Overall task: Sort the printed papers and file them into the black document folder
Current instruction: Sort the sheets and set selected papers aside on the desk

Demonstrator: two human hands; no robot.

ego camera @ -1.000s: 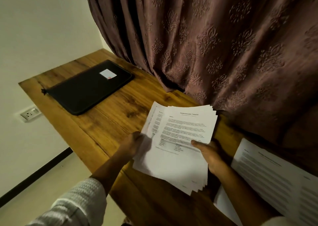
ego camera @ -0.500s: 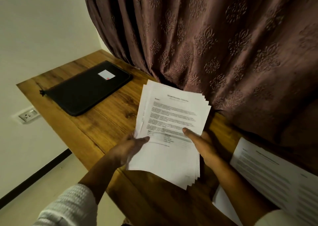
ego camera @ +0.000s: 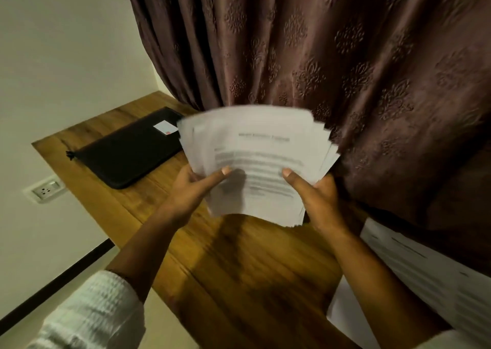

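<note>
Hands [ego camera: 187,189] [ego camera: 317,198] pinch papers [ego camera: 255,147] (edges fanned)

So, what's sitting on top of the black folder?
Only a small white label shows on the black folder. The held paper stack blocks its right end from view.

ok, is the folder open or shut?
Shut. The folder lies flat on the table, cover down, label on top.

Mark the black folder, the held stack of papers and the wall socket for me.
black folder [ego camera: 125,157], head view, middle of its cover.
stack of papers [ego camera: 255,147], head view, upper part of the top sheet.
wall socket [ego camera: 45,189], head view, centre of the faceplate.
</note>
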